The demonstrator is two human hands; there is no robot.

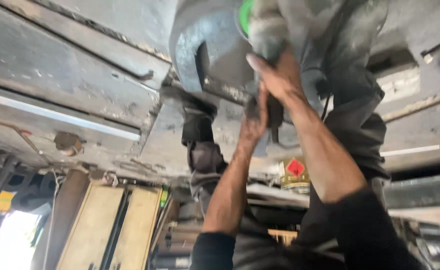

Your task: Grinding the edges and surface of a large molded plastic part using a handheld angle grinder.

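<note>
Grey, dusty concrete floor [65,55] fills upper left & middle of frame, w/ a pale metal strip [60,116] running diagonally across left side and a white line [410,150] at right. Lower left: two tan wooden boards [111,227] stand side by side, dark metal frames next to them, & bright daylight [5,240] spills in at bottom-left corner. Small yellow can w/ red diamond label [295,174] sits right of centre; grey metal beam [422,190] at lower right.

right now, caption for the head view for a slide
Both hands, left hand and right hand, grip a dark power tool against grey metal.
</note>
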